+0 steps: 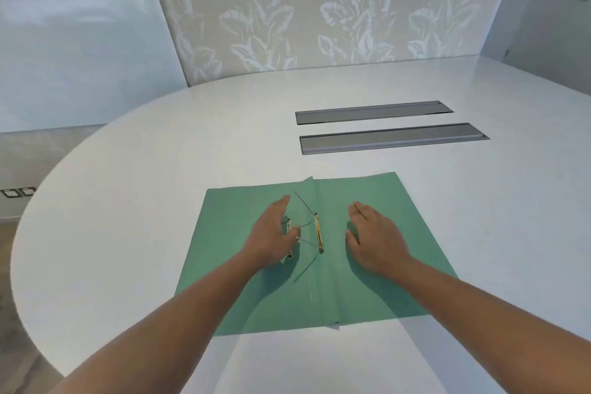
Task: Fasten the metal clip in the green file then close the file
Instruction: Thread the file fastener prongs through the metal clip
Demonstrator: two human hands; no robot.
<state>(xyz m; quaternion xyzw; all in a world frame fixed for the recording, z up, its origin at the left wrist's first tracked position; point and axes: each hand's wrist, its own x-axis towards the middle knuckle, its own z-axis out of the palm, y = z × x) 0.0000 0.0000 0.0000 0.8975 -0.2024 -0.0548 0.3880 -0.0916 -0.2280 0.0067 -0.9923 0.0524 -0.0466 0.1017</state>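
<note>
hands flat on green file

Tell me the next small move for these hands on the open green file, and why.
Probably: the left hand picks up the loose metal bar lying under its fingers and brings it over to the prongs. The green file lies open flat, the prongs of the brass clip at the spine stand unfastened, and the right hand rests open on the right leaf, holding nothing.
</note>
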